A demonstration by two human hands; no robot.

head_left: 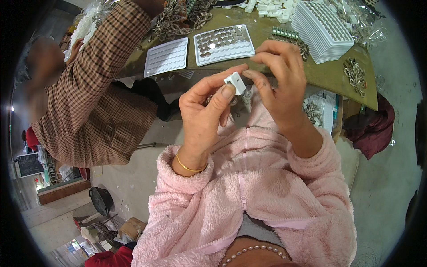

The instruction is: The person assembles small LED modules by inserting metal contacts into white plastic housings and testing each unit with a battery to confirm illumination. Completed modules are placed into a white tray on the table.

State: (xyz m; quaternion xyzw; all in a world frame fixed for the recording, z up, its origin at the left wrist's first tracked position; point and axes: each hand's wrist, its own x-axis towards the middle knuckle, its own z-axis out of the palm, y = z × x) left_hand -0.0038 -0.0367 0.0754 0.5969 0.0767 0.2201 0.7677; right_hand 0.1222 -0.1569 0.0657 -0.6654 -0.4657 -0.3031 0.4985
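Observation:
My left hand pinches a small white plastic casing between thumb and fingers, held up above my lap. Something shiny shows below the thumb, too hidden to name. Just right of the casing is my right hand, its fingers bent and apart, with nothing visible between them. Its thumb tip comes close to the left index fingertip. Beyond the hands, on the table, a white tray carries rows of round silver discs. To its left lies another white moulded tray without discs.
On the green table are a stack of white trays, a green circuit-board strip, white plastic pieces and metal chain piles. A co-worker in a checked coat is close at left. Dark red cloth hangs at right.

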